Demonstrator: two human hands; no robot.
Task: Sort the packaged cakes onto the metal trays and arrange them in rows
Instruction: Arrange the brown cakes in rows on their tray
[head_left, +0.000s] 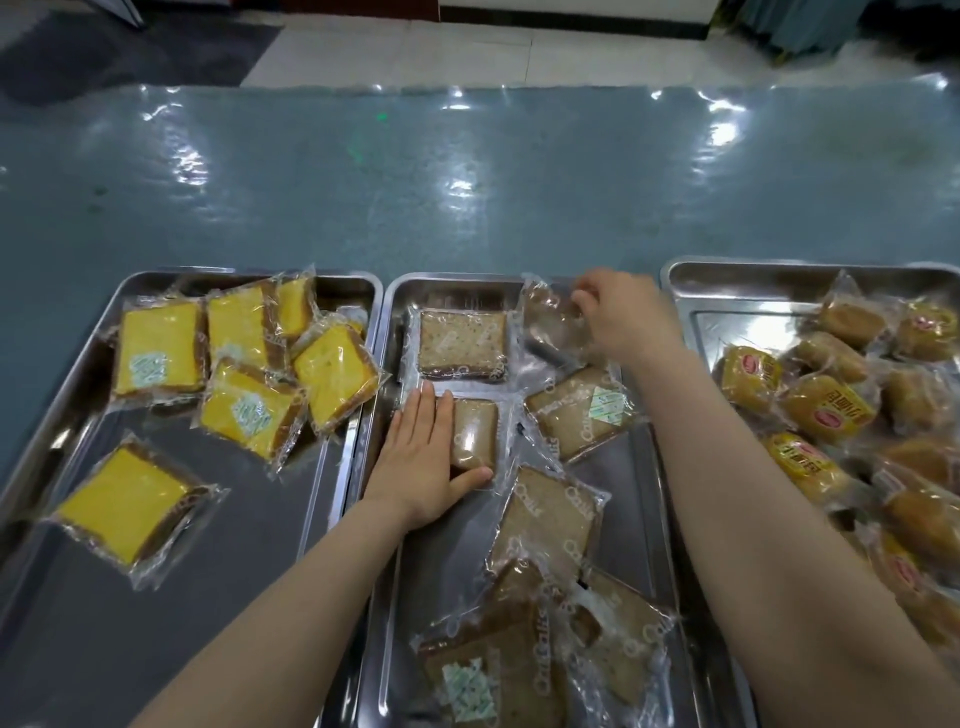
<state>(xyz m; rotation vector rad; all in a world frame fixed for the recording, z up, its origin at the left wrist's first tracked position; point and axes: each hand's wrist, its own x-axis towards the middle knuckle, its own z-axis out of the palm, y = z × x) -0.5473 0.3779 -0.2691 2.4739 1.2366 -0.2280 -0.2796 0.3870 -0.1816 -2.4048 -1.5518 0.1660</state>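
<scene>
Three metal trays stand side by side. The left tray (67, 415) holds several yellow cake packs (158, 353). The middle tray (467, 288) holds several brown cake packs, one lying flat at its far left (462, 345). My left hand (421, 457) lies flat on a brown pack (475, 434) just below that one, thumb under its near edge. My right hand (618, 314) pinches the clear wrapper of another brown pack (550, 322) at the tray's far right corner. The right tray (748, 291) is piled with round golden cake packs (826, 405).
The trays sit on a table covered with shiny blue-green plastic (467, 182). Beyond its far edge lie pale floor tiles (467, 47) and a dark mat (130, 47). Loose brown packs (545, 519) overlap in the near half of the middle tray.
</scene>
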